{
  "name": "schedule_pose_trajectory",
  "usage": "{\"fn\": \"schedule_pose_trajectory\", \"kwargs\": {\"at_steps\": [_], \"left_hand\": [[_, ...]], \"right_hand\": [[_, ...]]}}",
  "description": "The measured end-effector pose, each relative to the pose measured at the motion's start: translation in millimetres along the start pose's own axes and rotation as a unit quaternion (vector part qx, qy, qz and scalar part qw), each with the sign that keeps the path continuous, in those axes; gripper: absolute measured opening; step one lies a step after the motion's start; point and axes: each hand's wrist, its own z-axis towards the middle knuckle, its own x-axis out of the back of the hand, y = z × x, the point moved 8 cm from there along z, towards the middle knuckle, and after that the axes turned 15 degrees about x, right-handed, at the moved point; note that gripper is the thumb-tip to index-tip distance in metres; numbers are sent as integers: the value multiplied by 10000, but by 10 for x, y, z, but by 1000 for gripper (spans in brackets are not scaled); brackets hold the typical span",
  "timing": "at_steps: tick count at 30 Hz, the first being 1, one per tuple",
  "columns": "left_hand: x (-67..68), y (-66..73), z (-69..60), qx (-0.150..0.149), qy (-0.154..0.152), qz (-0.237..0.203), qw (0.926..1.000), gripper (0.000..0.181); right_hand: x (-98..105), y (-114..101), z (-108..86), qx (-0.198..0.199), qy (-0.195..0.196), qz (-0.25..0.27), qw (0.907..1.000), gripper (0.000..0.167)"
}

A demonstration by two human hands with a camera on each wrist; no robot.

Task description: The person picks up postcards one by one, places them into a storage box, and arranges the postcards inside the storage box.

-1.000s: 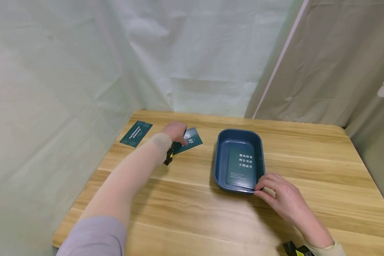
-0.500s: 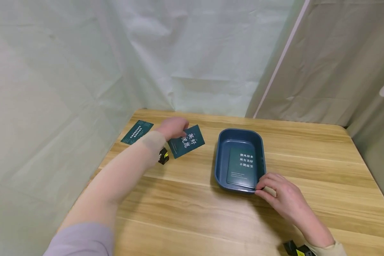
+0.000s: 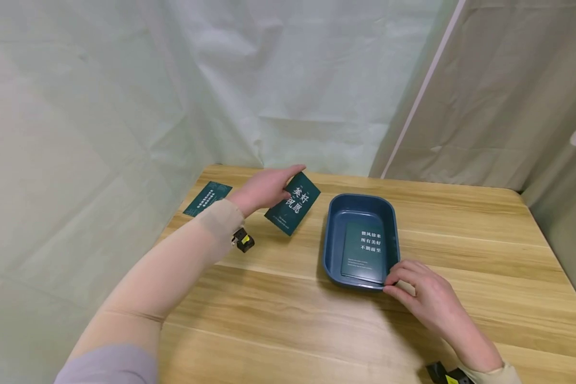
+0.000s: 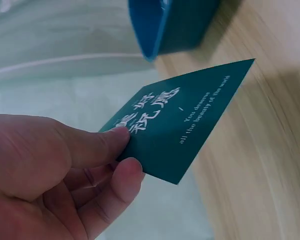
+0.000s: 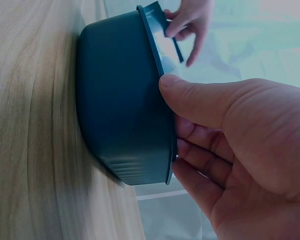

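My left hand (image 3: 266,189) pinches a dark green card (image 3: 294,208) by its edge between thumb and fingers, tilted and lifted off the table. White characters cover the card's face, and in the left wrist view small English print shows on the card (image 4: 190,115). To its right stands a blue rectangular tray (image 3: 333,213), whose near right corner my right hand (image 3: 424,290) grips by the rim. The right wrist view has the thumb on the rim of the tray (image 5: 122,100). Inside the tray lies a green card (image 3: 362,256) with white text, seemingly on top of another.
Another green card (image 3: 206,197) lies flat at the table's far left, partly behind my left wrist. The wooden table (image 3: 278,320) ends at pale curtains (image 3: 317,106) at the back and sides. Small black devices (image 3: 244,240) are strapped to both wrists.
My left hand has raised the card from the table and carried it slightly right and away, tilting it up. The right hand has stayed on the tray's corner.
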Motion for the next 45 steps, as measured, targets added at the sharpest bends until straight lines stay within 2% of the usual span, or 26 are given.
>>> {"fn": "schedule_pose_trajectory", "kwargs": {"at_steps": [3,7,10,15,21,27,31,34,38,42,45], "left_hand": [[54,87,-48,-95,60,-245,9996,81],[94,245,-113,-169,-129,-848,9962,81],[93,385,-156,-261,-347,-1355,9898,80],[-4,599,-163,-374,-714,-1987,9767,76],[-181,828,-111,-429,-948,-2367,9660,71],[-384,1061,-57,-517,-1169,-2514,9594,73],[-521,1192,-28,-585,-1456,-2556,9540,88],[-623,1258,-16,-604,-1635,-2375,9556,95],[-755,1315,5,-695,-1839,-2102,9577,86],[-861,1348,21,-751,-2052,-2050,9541,80],[-922,1350,38,-688,-2117,-2004,9541,79]], "right_hand": [[6,-1,0,-33,32,-54,10000,32],[9,-2,-1,-73,66,-111,9999,38],[5,-2,2,-78,74,-132,9999,38],[-1,-1,20,-16,102,-138,9999,37],[-9,11,17,-47,1,-104,9999,30],[-9,21,1,-193,-100,-114,9997,32],[-17,9,5,-235,-96,-118,9996,35],[-23,3,15,-286,-110,-92,9995,36],[-31,1,27,-394,-190,-54,9990,36],[-29,-10,31,-419,-200,-56,9989,37],[-28,-21,34,-406,-189,-55,9990,36]]}}
